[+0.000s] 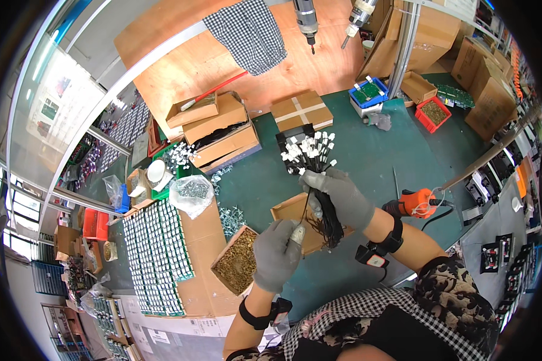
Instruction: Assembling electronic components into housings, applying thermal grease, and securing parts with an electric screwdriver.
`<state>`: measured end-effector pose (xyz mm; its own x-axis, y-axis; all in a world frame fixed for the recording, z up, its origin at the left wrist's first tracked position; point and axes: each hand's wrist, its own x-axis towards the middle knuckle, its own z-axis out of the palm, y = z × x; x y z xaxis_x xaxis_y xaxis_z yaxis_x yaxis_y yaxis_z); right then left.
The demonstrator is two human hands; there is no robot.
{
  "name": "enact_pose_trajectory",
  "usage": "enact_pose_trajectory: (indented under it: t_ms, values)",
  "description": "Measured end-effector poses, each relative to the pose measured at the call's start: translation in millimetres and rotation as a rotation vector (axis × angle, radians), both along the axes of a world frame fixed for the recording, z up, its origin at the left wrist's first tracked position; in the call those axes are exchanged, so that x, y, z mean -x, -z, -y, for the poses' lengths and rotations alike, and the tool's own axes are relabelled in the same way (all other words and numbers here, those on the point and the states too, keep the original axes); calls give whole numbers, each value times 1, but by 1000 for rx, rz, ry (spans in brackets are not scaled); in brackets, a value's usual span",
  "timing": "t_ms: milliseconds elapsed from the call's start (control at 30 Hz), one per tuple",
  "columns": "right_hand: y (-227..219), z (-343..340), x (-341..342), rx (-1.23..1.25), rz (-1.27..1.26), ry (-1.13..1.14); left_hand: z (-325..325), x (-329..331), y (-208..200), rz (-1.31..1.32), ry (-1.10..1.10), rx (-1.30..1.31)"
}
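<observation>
Apparently, the right hand (345, 201) is clutching a mostly gathered bundle of black cables (327, 218) over the open carton (286, 209) near centre, while the left hand (277, 256) is pinching one strand (305, 207) not yet lying with the rest.

This place is looking like a workshop where electronics are being assembled. On a green bench (259, 180), circuit boards (156, 259) are lying in tight rows upon cardboard (199, 259), and beside them a box (226, 280) is holding many small brass-coloured parts. Two power drivers (307, 21) are hanging above, tips downward. Black cables (332, 219) with white plugs are also showing electrical work, and big cartons (491, 99) are standing at the right.
</observation>
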<state>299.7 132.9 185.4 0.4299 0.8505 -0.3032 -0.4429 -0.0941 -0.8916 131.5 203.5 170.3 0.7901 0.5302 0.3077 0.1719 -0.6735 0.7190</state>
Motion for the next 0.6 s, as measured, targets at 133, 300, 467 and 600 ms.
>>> enact_pose_trajectory:
  t_ms: [133, 300, 467, 600]
  values:
    - [-3, -1, -4, -27, 41, 15, -1, 8, 0, 76, -28, 31]
    - [-2, -4, -3, -74, -64, 34, 3, 13, -4, 108, -28, -55]
    - [-4, -3, -1, -212, -292, -21, -10, 18, -10, 139, -151, -84]
    - [20, 3, -28, -390, -345, -291, 3, 12, -22, 89, 7, -226]
